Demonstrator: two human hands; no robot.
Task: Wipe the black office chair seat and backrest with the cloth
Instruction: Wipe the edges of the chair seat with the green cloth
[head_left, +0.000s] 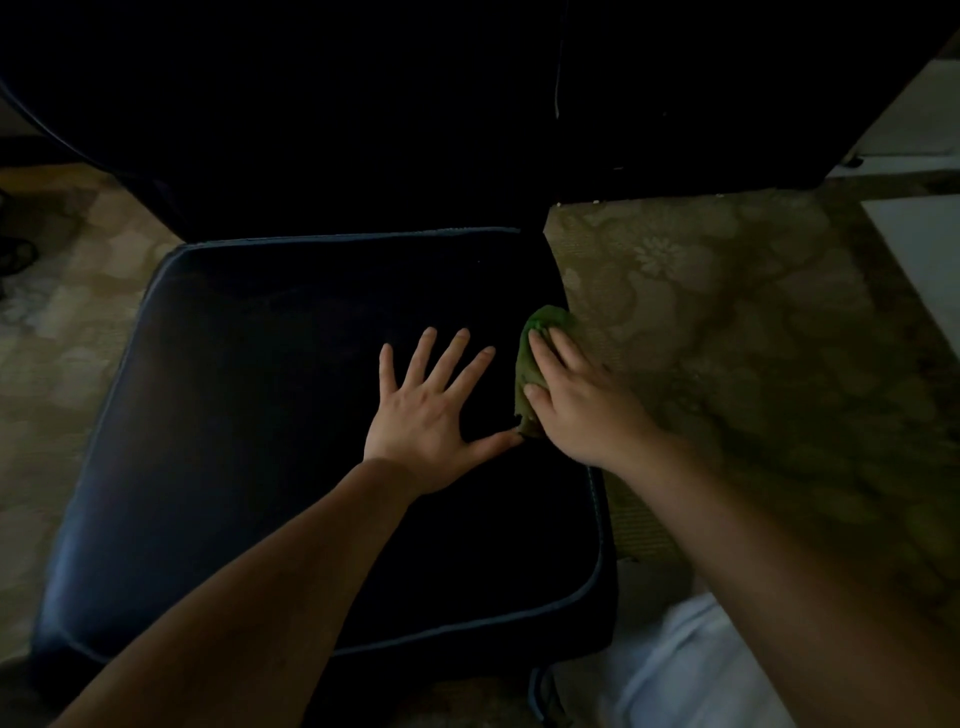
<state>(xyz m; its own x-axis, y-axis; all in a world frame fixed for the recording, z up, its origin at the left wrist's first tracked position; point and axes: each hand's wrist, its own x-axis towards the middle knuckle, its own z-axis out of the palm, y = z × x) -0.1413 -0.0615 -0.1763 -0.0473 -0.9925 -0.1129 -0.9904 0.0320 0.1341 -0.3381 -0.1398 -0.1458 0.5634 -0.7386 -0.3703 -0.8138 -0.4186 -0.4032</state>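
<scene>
The black chair seat (249, 415) with pale piping fills the middle of the view. Its dark backrest (337, 130) rises behind it. My left hand (431, 405) lies flat on the seat with its fingers spread and holds nothing. My right hand (576, 400) presses a crumpled green cloth (530, 364) against the seat's right edge. The cloth shows above and to the left of my fingers; the rest is under the palm.
A patterned olive carpet (753, 338) lies to the right of the chair and also to its left. A white furniture edge (924, 249) stands at the far right. White fabric (691, 670) shows at the bottom right, near my right forearm.
</scene>
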